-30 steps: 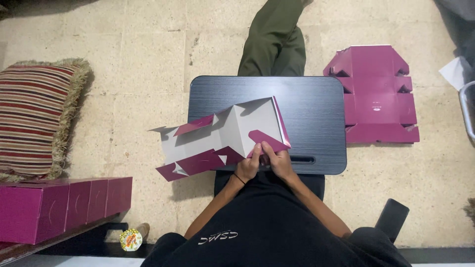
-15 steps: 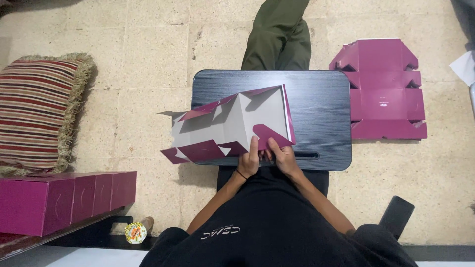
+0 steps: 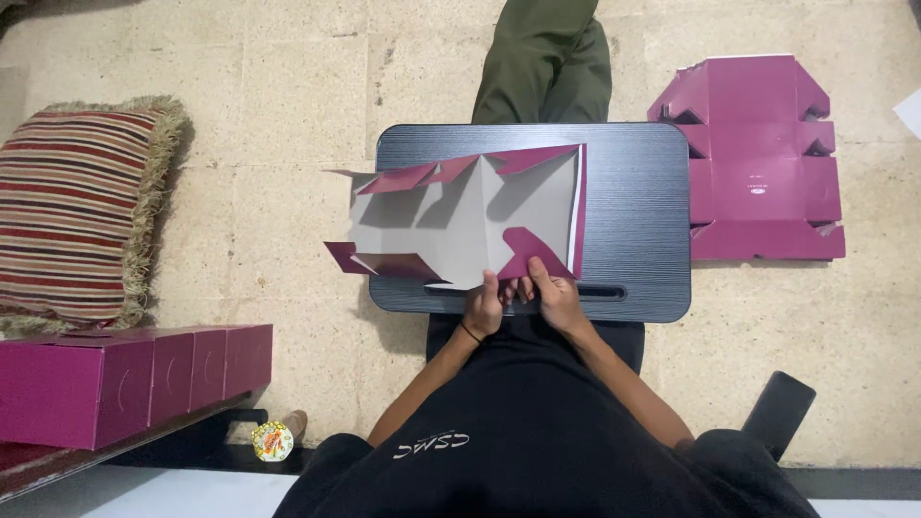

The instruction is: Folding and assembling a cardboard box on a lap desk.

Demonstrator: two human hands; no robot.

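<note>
So we've got the fingers (image 3: 523, 288) of both hands pinched on the near edge of a half-folded magenta carton (image 3: 460, 216), left hand (image 3: 483, 309) beside right hand (image 3: 556, 302). It sits on the dark worktop (image 3: 638, 211). A flat carton blank (image 3: 758, 163) lies on the floor to the right, finished boxes (image 3: 125, 379) to the left.

Illumination is even and moderately bright, soft in character. Short, diffuse shadows fall beneath the lap desk (image 3: 633, 192) and beside the striped cushion (image 3: 72, 206). No glare is noted. Focus is sharp throughout, with only slight wide-angle stretching at the frame edges.
</note>
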